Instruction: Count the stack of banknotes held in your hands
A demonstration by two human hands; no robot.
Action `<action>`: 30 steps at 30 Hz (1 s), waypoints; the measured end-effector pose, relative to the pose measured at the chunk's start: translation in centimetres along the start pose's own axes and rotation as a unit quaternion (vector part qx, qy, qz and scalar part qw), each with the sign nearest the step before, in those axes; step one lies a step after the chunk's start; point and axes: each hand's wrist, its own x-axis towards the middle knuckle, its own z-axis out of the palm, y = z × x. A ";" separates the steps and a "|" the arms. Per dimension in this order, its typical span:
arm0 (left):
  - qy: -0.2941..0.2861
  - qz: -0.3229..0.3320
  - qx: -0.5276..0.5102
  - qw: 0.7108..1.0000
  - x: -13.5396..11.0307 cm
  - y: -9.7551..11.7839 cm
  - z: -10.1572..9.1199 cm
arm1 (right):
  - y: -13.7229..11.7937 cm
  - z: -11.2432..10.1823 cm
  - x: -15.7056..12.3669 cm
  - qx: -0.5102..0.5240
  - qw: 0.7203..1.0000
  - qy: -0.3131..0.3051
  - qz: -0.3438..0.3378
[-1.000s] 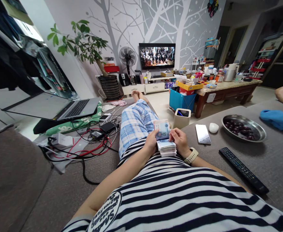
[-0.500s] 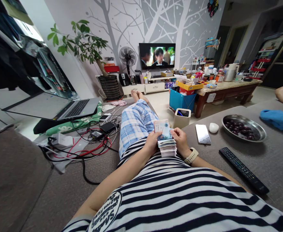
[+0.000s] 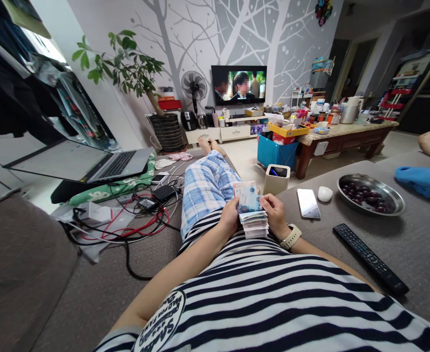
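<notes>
While banknotes (image 3: 253, 220) are gripped by the left hand (image 3: 230, 217) and right hand (image 3: 275, 215), a smartphone (image 3: 308, 203) is shown lying right of them.

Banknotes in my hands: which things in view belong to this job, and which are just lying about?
Part of the job: left hand, right hand, banknotes, stack of banknotes.

Just lying about: smartphone, TV remote, steel bowl of dark fruit, laptop.
</notes>
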 end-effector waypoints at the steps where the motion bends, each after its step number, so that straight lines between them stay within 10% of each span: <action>1: -0.001 0.002 0.002 1.000 0.0 0.0 0.0 | -0.1 0.0 0.0 0.002 1.000 -0.002 0.001; 30: -0.009 0.010 0.014 1.000 -0.7 0.5 0.3 | -0.6 0.1 -0.2 0.016 1.000 -0.002 0.019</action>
